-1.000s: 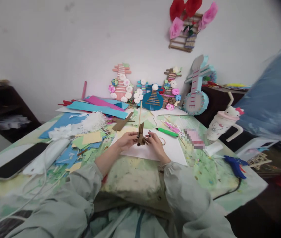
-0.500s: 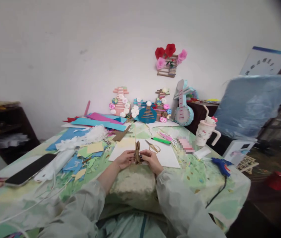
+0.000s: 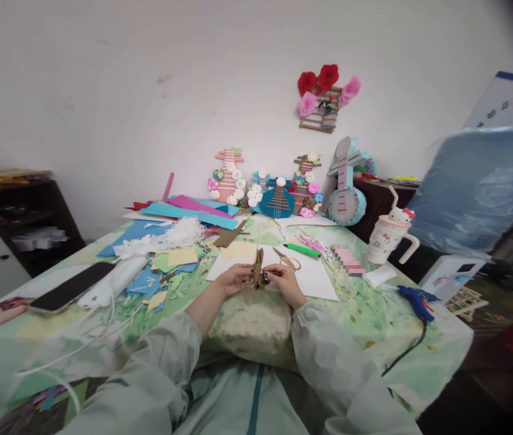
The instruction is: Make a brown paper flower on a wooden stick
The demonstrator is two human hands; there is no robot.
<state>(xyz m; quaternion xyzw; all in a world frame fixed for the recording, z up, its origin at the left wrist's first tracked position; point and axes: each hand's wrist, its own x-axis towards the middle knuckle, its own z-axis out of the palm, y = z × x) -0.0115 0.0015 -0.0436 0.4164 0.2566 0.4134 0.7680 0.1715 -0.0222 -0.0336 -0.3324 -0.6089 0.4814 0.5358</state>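
Between my hands, above the near edge of the table, is a small folded brown paper piece (image 3: 258,270) with pointed petal-like tips. My left hand (image 3: 234,279) pinches its left side with the fingertips. On its right side, my right hand (image 3: 286,284) grips it between thumb and fingers. White sheets of paper (image 3: 317,281) lie just beyond my hands. Gold-handled scissors (image 3: 289,260) rest on the sheets, beside a green marker (image 3: 302,249). A brown paper strip (image 3: 229,234) lies farther back.
Paper scraps (image 3: 179,284), a phone (image 3: 72,287) and a white power strip (image 3: 113,281) with a cable lie to the left. On the right are a blue glue gun (image 3: 417,302) and a lidded cup (image 3: 385,238). Decorated paper instruments (image 3: 278,200) stand against the wall.
The view has shifted a little, so everything appears farther right. The paper piece is turned slightly, and its folds look more spread out. Both hands keep hold of it.
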